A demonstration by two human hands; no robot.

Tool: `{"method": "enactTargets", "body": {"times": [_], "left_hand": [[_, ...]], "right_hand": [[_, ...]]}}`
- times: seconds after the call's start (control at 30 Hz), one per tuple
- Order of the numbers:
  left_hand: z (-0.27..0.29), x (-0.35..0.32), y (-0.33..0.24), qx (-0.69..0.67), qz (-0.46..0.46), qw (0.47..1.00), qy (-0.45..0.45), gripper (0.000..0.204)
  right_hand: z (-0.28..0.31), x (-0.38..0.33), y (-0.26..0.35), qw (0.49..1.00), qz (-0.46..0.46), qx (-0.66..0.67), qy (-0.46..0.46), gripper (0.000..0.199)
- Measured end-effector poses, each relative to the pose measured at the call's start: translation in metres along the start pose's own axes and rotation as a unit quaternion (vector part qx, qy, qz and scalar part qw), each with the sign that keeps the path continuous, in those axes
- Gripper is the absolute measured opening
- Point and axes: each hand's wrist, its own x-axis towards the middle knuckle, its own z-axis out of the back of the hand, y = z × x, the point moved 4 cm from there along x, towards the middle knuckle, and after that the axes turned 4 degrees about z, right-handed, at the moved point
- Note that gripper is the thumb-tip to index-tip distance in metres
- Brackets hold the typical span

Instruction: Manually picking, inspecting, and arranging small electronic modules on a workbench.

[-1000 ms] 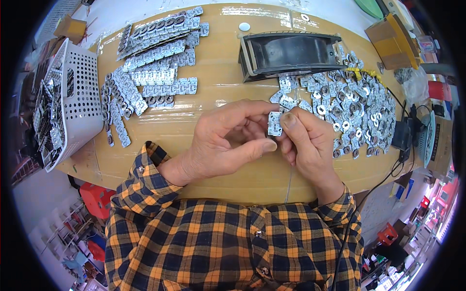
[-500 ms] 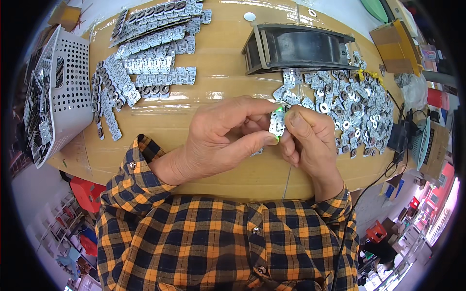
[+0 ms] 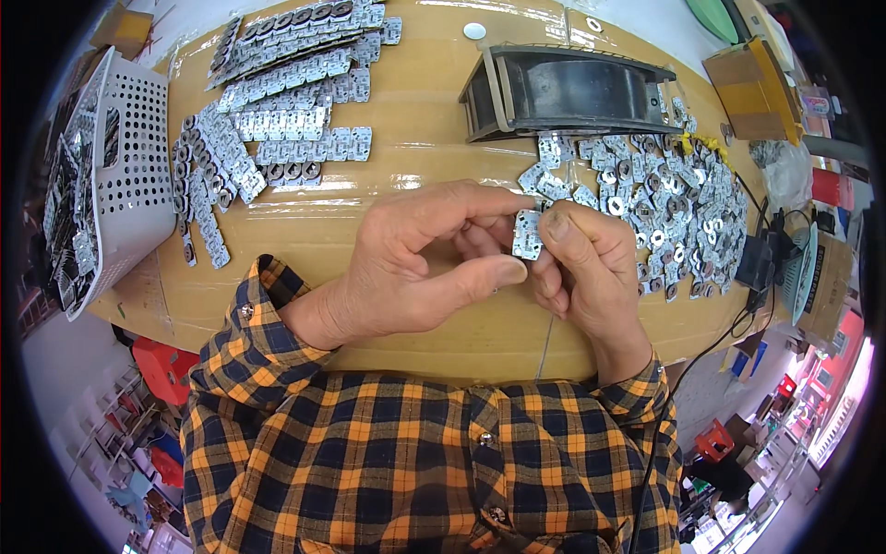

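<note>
A small pale circuit board (image 3: 527,234) with dark components is held upright over the middle of the table. My right hand (image 3: 591,254) pinches its right edge between thumb and curled fingers. Around its left side is my left hand (image 3: 425,249), thumb just below the board's lower corner and index fingertip near its top. Those two fingers stand apart, while the others curl behind and are partly hidden. No light shows on the board. Under my right hand a thin grey wire (image 3: 544,346) runs toward the table's near edge.
Strips of joined boards (image 3: 281,125) are stacked at the left, beside a white perforated basket (image 3: 138,148) full of strips. Loose single boards (image 3: 678,208) heap at the right. Behind my hands lies a black fan-like housing (image 3: 581,92); a cardboard box (image 3: 752,88) stands far right.
Green lights at the board's top and bottom have gone out. My left thumb has moved slightly off the board's lower edge. My right hand keeps its pinch.
</note>
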Motion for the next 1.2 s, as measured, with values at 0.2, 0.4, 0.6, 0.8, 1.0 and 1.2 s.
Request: {"method": "enactTargets", "body": {"times": [0.2, 0.4, 0.6, 0.8, 1.0, 1.2], "left_hand": [[0.004, 0.000, -0.002, 0.036, -0.020, 0.999, -0.016, 0.026], [0.004, 0.005, -0.015, 0.154, -0.110, 0.981, -0.035, 0.017], [0.004, 0.004, -0.018, 0.207, -0.118, 0.971, -0.019, 0.020], [0.005, -0.001, -0.013, 0.195, -0.107, 0.974, -0.036, 0.017], [-0.006, -0.003, -0.004, 0.360, -0.226, 0.905, -0.021, 0.019], [0.051, 0.003, -0.050, 0.558, -0.203, 0.803, -0.047, 0.019]], "right_hand": [[0.000, 0.001, -0.002, 1.000, 0.004, 0.007, -0.016, 0.040], [0.000, 0.000, -0.002, 1.000, 0.004, 0.003, -0.011, 0.039], [-0.001, -0.001, 0.001, 1.000, -0.001, -0.014, -0.018, 0.036], [0.007, -0.005, 0.012, 0.945, 0.187, -0.238, -0.126, 0.030], [-0.010, -0.021, 0.022, 0.831, 0.402, -0.373, -0.090, 0.026], [-0.040, -0.019, 0.020, 0.720, 0.479, -0.501, 0.018, 0.008]]}}
